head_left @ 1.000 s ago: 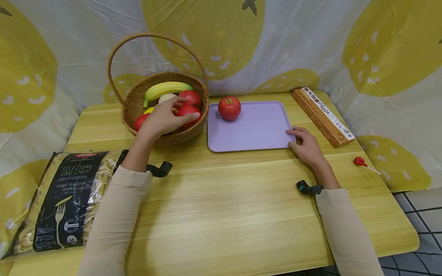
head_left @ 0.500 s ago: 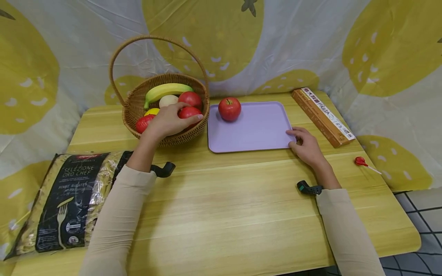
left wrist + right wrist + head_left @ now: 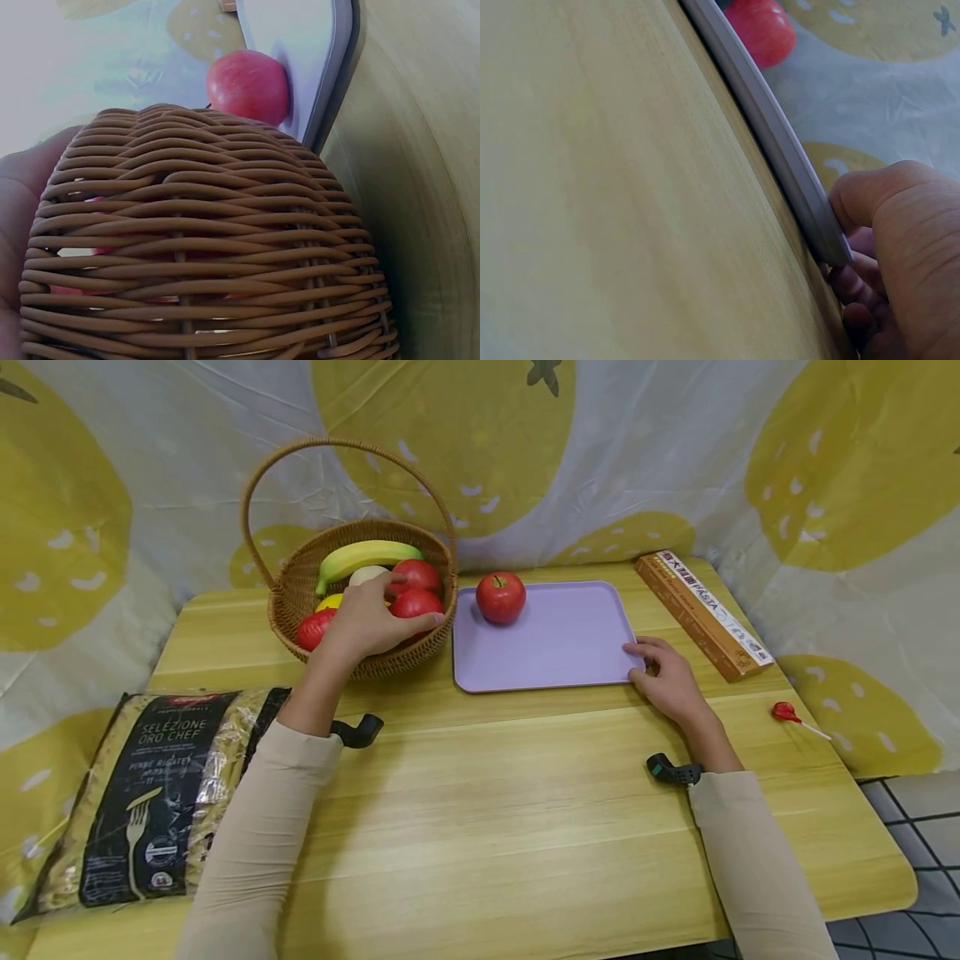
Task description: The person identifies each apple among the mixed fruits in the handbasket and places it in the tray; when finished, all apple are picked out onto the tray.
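Red round apple point(image 3: 417, 603) sits in a brown wicker basket point(image 3: 397, 662) beneath your left hand point(image 3: 366, 620), thumb and fingers spread wide; whether they grip it cannot be told. Your right hand point(image 3: 666, 677) pinches the near right corner of a flat, lilac rectangular tray point(image 3: 562, 643) bearing a second red apple point(image 3: 501, 597). A slim brown pasta box point(image 3: 701, 614) lies to the tray's right.

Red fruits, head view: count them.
4: one red fruit on the tray; in the basket, two on the right, one on the left. The left hand may hide more.
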`<state>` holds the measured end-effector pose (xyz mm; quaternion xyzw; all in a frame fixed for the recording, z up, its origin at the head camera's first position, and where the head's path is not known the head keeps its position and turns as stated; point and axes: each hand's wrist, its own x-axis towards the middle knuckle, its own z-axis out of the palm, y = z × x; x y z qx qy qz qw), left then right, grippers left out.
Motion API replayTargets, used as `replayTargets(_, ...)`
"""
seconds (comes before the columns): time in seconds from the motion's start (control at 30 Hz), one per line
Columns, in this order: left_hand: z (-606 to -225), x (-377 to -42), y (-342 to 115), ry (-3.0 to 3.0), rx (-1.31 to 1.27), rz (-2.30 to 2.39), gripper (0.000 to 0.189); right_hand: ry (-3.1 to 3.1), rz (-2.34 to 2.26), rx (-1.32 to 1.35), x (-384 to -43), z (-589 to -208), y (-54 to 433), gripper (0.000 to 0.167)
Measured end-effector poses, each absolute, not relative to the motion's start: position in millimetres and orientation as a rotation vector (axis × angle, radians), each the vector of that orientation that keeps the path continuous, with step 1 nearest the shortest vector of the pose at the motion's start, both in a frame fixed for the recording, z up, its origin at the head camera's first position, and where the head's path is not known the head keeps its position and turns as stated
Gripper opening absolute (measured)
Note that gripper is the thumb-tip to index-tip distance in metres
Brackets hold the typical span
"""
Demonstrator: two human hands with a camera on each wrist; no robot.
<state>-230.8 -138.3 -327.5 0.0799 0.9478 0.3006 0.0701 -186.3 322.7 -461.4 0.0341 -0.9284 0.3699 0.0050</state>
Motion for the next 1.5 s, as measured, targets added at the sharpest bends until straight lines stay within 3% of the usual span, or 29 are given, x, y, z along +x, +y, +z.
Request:
replayTargets(0.33, -329, -230, -141, 2.896, 0.211, 0.861, 0.104, -2.924, 1.159, 0.090, -184, -460, 325, 0.047)
replayTargets(1.07, -316, -218, -120, 3.033, 0.295, 1.255, 0.092, -2.906, 1.167, 0.100, -186, -463, 325, 0.048)
replayTargets(1.5, -324, -215, -76, 2.959, 0.611, 1.414, 0.089, -2.903, 1.163, 0.107, -186, -463, 323, 0.047)
